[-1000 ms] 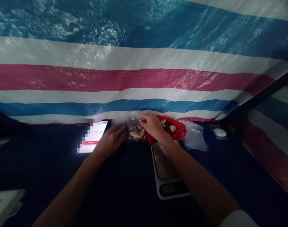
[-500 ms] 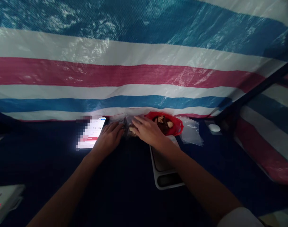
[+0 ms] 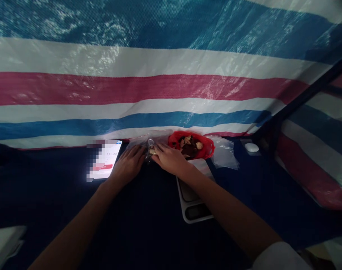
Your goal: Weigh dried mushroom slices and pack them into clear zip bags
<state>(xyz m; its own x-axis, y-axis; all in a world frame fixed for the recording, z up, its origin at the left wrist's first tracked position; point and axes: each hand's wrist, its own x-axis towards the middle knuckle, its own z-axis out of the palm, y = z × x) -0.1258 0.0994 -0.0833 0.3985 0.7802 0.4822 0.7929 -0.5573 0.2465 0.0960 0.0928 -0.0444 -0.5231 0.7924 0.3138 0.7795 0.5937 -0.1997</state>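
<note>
Between my hands at the back of the dark blue table lies a clear plastic bag point(image 3: 149, 141) with a few pale pieces point(image 3: 153, 151) showing in it. My left hand point(image 3: 128, 164) is on the bag's left side, its fingers bent onto the plastic. From the right, my right hand point(image 3: 168, 159) grips the bag near the pale pieces, fingers close together. Fingertips of both hands are partly hidden. Just right of my right hand sits a red bag point(image 3: 209, 145), open at the top, with dark brown and pale dried-looking pieces point(image 3: 190, 146) inside.
Under my right forearm is a white kitchen scale point(image 3: 187, 219). Flat clear bags point(image 3: 224, 153) lie beyond it, then a white rounded object point(image 3: 251, 147). A lit phone point(image 3: 107, 161) is left of my left hand. A striped sheet point(image 3: 159, 88) hangs behind.
My right hand has shifted slightly left and down on the clear bag. The camera view has moved a little; my left hand stays at the bag.
</note>
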